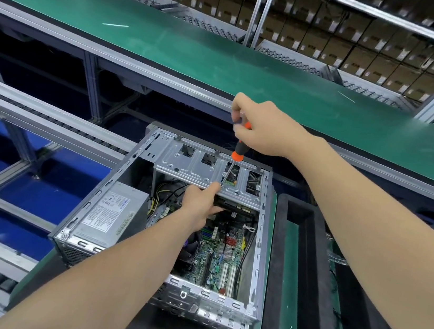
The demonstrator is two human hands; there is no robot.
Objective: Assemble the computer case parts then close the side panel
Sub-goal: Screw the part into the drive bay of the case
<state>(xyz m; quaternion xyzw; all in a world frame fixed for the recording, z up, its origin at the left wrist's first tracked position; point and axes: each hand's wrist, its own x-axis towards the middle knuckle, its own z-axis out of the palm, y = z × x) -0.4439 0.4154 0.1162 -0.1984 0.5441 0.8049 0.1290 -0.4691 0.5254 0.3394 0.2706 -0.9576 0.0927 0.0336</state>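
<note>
Right hand [264, 128] grips screwdriver [234, 157]; left hand [199, 203] at drive cage [196, 165] edge.

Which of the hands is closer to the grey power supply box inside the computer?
Left. The left hand reaches into the case just right of the power supply. The right hand is farther off, up above the drive cage, holding the screwdriver.

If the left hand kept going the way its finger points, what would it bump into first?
Most likely the screwdriver tip, just ahead of the left hand on the drive cage; depth is hard to judge.
</note>
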